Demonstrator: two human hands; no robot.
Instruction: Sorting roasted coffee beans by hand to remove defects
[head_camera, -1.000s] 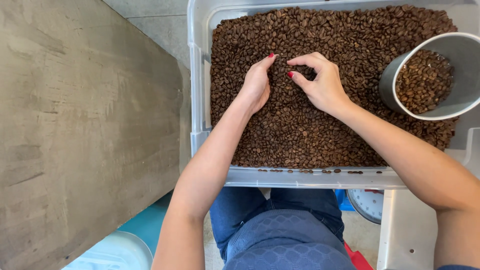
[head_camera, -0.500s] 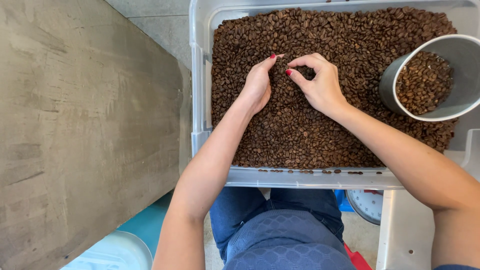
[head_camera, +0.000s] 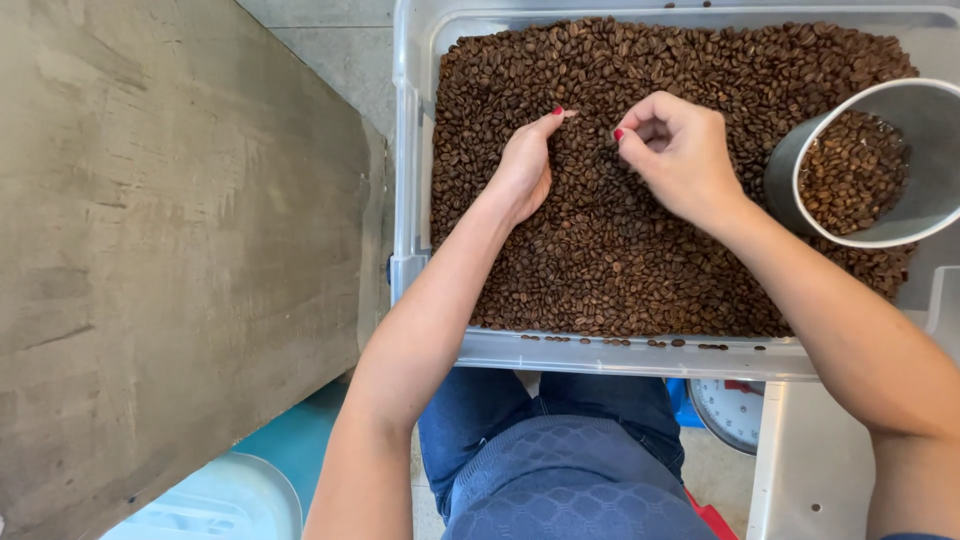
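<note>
A clear plastic bin (head_camera: 620, 355) is filled with dark roasted coffee beans (head_camera: 600, 250). My left hand (head_camera: 525, 165) rests edge-on in the beans near the middle of the bin, its fingers straight and their tips among the beans. My right hand (head_camera: 680, 150) hovers just above the beans to the right, fingers curled in and thumb pressed against the forefinger. Whether a bean sits in that pinch is hidden. A grey round cup (head_camera: 905, 232) partly filled with beans stands in the bin's right side, close to my right hand.
A worn grey slab surface (head_camera: 170, 260) runs along the left. Below the bin are my knees in blue jeans (head_camera: 550, 450), a white dial scale (head_camera: 735, 410), a pale tub (head_camera: 215, 500) at bottom left and a metal shelf (head_camera: 810, 470) at bottom right.
My right hand has lifted off the beans, closed its fingers and moved right towards the grey cup. My left hand has stayed in the beans.
</note>
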